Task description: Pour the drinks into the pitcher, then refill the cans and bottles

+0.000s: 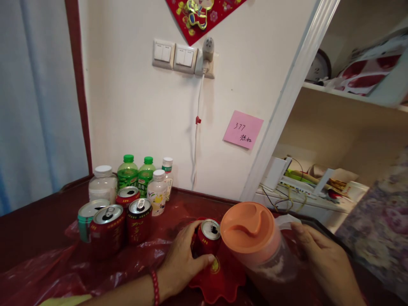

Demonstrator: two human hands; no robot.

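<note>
My left hand (183, 257) is wrapped round a small red drink can (209, 239), whose top is opened. That can stands over a red scalloped mat or dish (219, 282). At the right, my right hand (325, 259) is closed on the handle side of a clear plastic pitcher (270, 265) with an orange lid (248, 227). The pitcher leans toward the can, its lid close to the can's rim. A whitish residue shows through the pitcher's wall. Whether the pitcher touches the table is unclear.
Several opened cans, including a red can (107, 231) and a teal can (84, 223), stand at the left. Behind them are green-capped bottles (128, 172) and white-capped jars (103, 185). Red plastic film (121, 267) covers the table. A cord (196, 148) hangs down the wall.
</note>
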